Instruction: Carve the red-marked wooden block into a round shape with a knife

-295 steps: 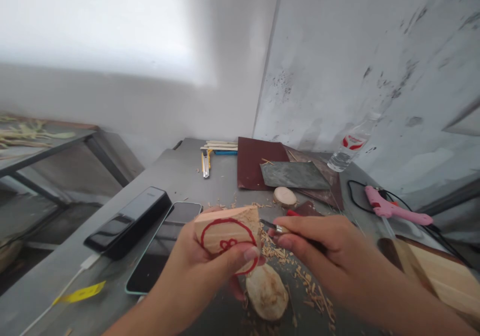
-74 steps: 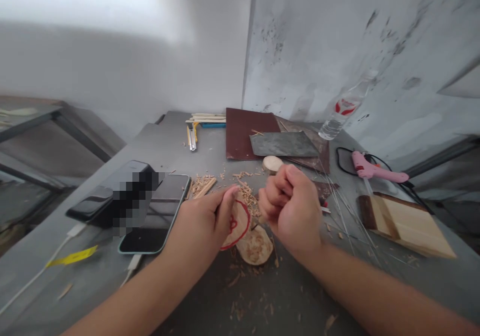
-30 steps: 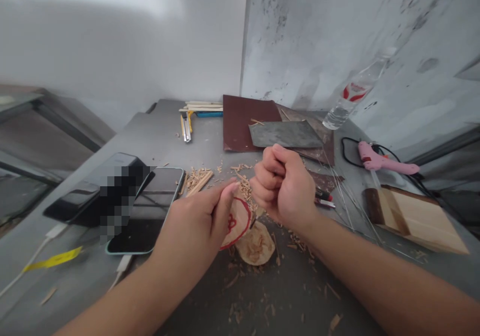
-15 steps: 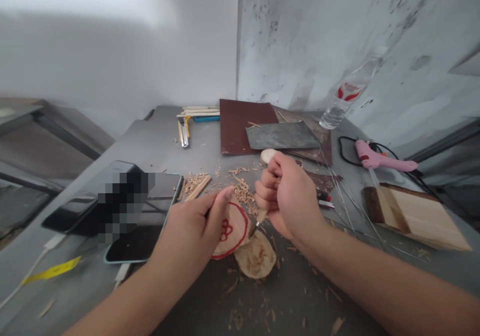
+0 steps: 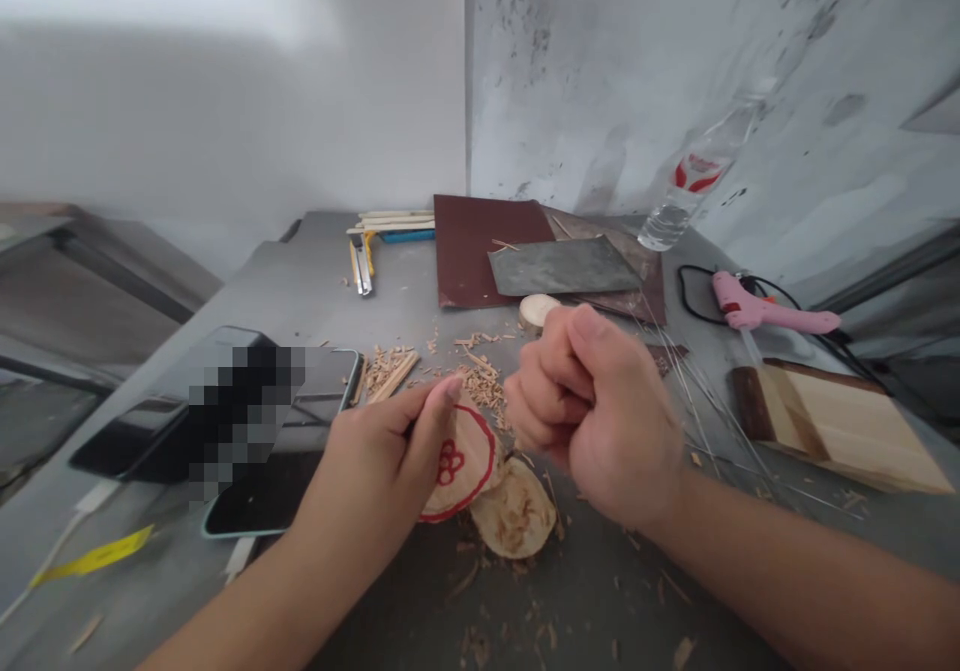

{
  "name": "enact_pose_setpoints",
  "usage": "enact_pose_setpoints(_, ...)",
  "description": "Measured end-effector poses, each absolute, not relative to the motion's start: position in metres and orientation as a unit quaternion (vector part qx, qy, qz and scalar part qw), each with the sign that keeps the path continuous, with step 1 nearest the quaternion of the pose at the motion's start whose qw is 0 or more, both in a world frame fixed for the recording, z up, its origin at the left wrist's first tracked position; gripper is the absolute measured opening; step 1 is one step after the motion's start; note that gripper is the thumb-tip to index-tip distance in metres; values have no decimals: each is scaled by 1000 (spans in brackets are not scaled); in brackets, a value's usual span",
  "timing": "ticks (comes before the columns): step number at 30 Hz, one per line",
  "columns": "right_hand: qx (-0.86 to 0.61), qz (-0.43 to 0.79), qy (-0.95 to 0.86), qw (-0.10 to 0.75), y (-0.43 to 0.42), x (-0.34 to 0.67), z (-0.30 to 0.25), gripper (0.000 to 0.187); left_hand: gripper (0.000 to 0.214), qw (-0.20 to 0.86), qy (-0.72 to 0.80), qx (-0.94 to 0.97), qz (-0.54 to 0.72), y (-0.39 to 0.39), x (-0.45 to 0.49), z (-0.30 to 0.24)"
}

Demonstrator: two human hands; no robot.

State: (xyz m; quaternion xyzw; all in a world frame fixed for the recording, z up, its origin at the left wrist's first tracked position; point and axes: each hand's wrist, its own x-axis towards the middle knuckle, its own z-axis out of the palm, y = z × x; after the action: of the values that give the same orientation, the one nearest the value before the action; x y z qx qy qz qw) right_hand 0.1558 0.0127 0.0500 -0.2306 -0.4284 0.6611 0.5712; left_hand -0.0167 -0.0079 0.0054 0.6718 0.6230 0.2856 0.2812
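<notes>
My left hand (image 5: 379, 456) grips a round wooden piece (image 5: 465, 461) with a red circle and a small red flower drawn on it, holding it tilted on the grey table (image 5: 315, 281). My right hand (image 5: 592, 416) is a closed fist just right of the piece; the carving knife seen in it a moment ago is hidden now. A flat wooden slice (image 5: 514, 516) holding shavings lies under the piece. Wood shavings (image 5: 480, 381) are scattered behind both hands.
Two phones (image 5: 285, 451) lie at the left with a white cable. Sandpaper sheets (image 5: 480, 251), a utility knife (image 5: 361, 261), sticks, a small wood disc (image 5: 536, 309), a water bottle (image 5: 686, 191), a pink glue gun (image 5: 765, 306) and a wooden block (image 5: 840, 426) lie behind and to the right.
Since half a second ago my right fist has risen and turned, and the knife blade at the piece's edge no longer shows. My left hand keeps the piece in place.
</notes>
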Motion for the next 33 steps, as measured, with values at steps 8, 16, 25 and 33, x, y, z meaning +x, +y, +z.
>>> enact_pose_setpoints(8, -291, 613, -473, 563, 10, 148, 45, 47, 50, 262, 620, 678, 294, -8, -14, 9)
enact_pose_setpoints(16, -366, 629, -354, 587, 34, 143, 40, 43, 39, 159, 579, 734, 319, -14, -10, 13)
enact_pose_setpoints(25, -382, 727, -260, 508, 30, 144, 34, 41, 32, 132, 574, 739, 328, -8, -14, 11)
enact_pose_setpoints(33, -314, 697, -455, 457, 15, 164, 60, 44, 35, 172, 584, 727, 316, -9, -19, 11)
